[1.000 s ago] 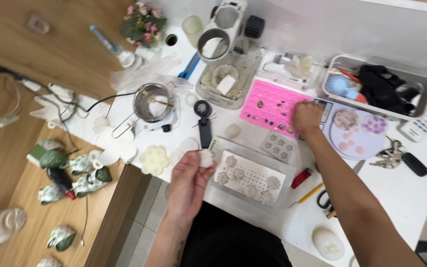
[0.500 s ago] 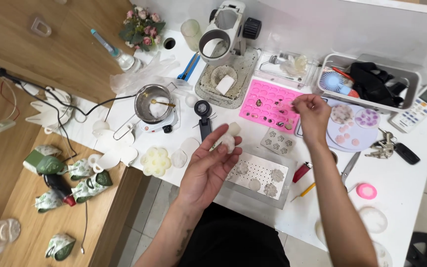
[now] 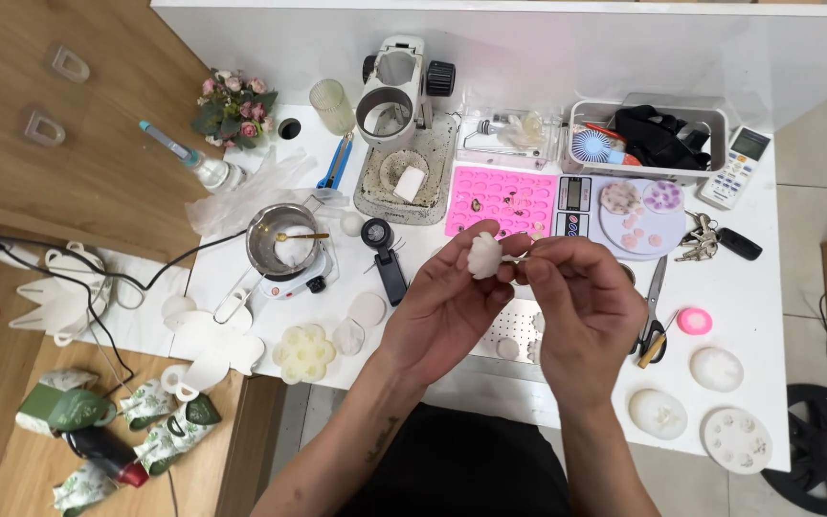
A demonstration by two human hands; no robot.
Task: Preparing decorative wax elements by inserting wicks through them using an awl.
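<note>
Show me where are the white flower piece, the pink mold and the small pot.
white flower piece [image 3: 483, 255], head view, middle of its petals
pink mold [image 3: 502, 201], head view, centre of its face
small pot [image 3: 278, 241], head view, left inner wall

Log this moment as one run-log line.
left hand: holds white flower piece | right hand: fingertips pinched beside it | below: perforated tray on white table

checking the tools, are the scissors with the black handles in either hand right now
No, the black-handled scissors lie on the white table beside the right hand, while the left hand holds a small white flower-shaped piece.
</note>
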